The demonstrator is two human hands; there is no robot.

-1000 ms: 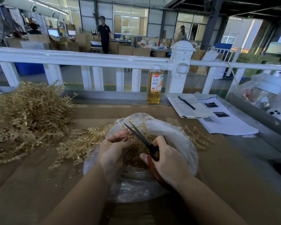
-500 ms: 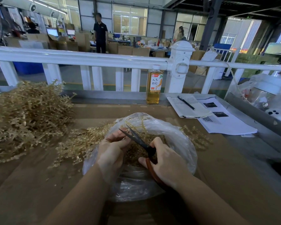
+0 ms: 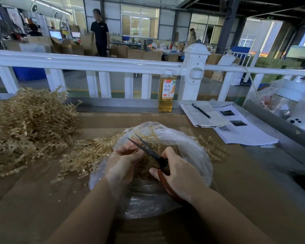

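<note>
My right hand [image 3: 180, 175] grips the red-brown handles of black-bladed scissors [image 3: 148, 150], whose blades are parted and point up and left. My left hand [image 3: 123, 161] pinches a golden plastic sprig at the blades, over a clear plastic bag [image 3: 192, 148] that holds cut golden pieces. The sprig itself is mostly hidden by my fingers. A bundle of golden sprigs [image 3: 88, 154] lies just left of the bag, partly under my left hand.
A big heap of golden sprigs [image 3: 28, 124] fills the table's left. At the back stand a bottle of amber drink [image 3: 166, 95], a notebook with a pen [image 3: 201, 111] and printed sheets [image 3: 243, 131]. A white railing [image 3: 95, 61] borders the far edge. Bagged items [image 3: 285, 101] lie right.
The scissors' tips have swung a little to the left, toward my left hand's fingers. Both hands stay over the bag. A person in the background has walked left.
</note>
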